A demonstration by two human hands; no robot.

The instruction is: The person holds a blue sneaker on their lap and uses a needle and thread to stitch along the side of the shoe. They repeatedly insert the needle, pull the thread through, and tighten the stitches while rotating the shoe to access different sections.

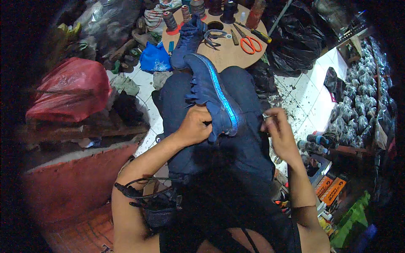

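A dark blue shoe lies on its side along my lap, its pale sole edge lit bright blue and its toe pointing away from me. My left hand is closed on the upper near the shoe's opening, with the fingertips hidden inside it. To the right, apart from the shoe, my right hand is raised with fingers pinched together. Something small and shiny shows at those fingertips, too small to name. A second dark blue shoe rests at the left edge of the round wooden table, touching the first one's toe.
On the table are orange-handled scissors, a yellow-and-black-handled tool and thread spools. A blue bag and a red plastic bag sit at left. Black plastic bags and many plastic-wrapped items fill the right.
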